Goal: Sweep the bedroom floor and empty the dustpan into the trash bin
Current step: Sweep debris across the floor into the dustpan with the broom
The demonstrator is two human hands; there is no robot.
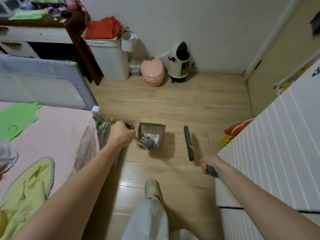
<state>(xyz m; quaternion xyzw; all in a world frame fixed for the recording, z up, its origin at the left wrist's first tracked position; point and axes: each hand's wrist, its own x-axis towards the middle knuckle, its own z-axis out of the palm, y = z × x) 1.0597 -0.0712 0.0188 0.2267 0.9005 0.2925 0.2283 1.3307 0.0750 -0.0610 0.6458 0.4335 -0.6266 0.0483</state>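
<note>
Here, left hand [121, 133] fingers curled round dustpan [150, 136] handle, right hand [208, 163] fingers gripping broom [188, 143] handle.

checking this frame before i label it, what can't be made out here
Head view, the only one:
- Dustpan contents: grey debris and a pale scrap, too small and blurred to identify.
- Dustpan handle: the left hand covers its grip.
- Broom: motion-blurred; whether its bristles touch the floor is unclear. The right hand hides part of the handle.
- Pink bin: lid shut, inside hidden.
</note>
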